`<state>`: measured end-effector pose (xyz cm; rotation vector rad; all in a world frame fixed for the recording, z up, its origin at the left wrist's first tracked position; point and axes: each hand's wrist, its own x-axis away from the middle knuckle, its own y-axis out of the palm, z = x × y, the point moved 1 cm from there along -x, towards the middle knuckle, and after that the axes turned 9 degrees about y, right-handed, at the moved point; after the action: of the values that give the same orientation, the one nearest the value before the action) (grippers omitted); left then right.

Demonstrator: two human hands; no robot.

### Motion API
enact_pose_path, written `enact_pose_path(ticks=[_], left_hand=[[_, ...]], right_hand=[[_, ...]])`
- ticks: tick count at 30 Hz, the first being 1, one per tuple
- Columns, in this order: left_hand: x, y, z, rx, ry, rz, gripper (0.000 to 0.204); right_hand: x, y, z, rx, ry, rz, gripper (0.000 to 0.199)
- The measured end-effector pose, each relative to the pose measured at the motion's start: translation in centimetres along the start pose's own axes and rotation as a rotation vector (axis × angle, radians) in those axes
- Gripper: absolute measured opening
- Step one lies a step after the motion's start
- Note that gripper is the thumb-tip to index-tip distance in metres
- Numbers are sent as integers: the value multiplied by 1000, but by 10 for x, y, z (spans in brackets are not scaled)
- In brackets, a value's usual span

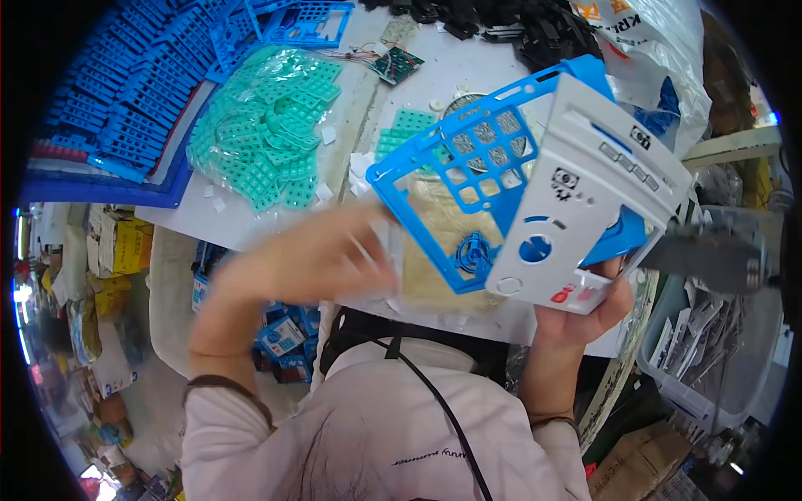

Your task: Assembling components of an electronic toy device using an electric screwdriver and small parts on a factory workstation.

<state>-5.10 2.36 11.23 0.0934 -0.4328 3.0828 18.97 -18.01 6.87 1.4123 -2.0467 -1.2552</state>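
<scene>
My right hand [595, 311] is closed on the lower edge of a blue and white plastic casing, which it holds tilted above the table. A white panel [555, 221] with printed marks and a round hole faces up on the casing. Joined to it is a blue frame [418, 238] with a grid of square key holes and a large rectangular opening. My left hand [342, 255] is smeared by motion, just left of the blue frame and apart from it. Whether its fingers hold anything cannot be made out.
Teal rubber keypad sheets [267, 125] lie in a clear bag left of centre. Blue plastic frames [125, 100] are stacked at the far left. A wired circuit board [395, 64] and black parts [468, 17] lie at the back. A clear bin [710, 367] of white pieces stands right.
</scene>
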Motion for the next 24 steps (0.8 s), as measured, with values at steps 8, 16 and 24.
enact_pose_path(ticks=[8, 16, 24], left_hand=[[33, -62, 124, -1049, 340, -262, 51], [30, -52, 121, -1080, 357, -338, 53], [20, -53, 118, -1075, 353, -381, 55]], right_hand=[[-11, 4, -7, -66, 73, 36, 67], [-8, -7, -8, 10, 106, 179, 67], [-14, -24, -12, 66, 47, 117, 72]])
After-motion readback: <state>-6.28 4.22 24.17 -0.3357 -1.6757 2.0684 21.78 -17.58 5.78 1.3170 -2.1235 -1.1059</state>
